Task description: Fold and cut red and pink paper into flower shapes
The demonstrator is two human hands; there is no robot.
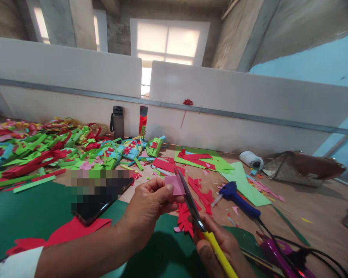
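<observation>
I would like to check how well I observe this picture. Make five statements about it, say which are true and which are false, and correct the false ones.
1. The left hand holds a small, flat pink piece of paper-like material. True.
2. The right hand holds the dark blue plastic glue gun. False: it holds scissors with metal blades and yellow handles; the glue gun lies on the brown table.
3. A grey bottle with a black lid stands upright. True.
4. The brown and beige bag lies left of the bottle. False: the bag lies far to its right.
5. A light green sheet lies near the glue gun. True.
</observation>
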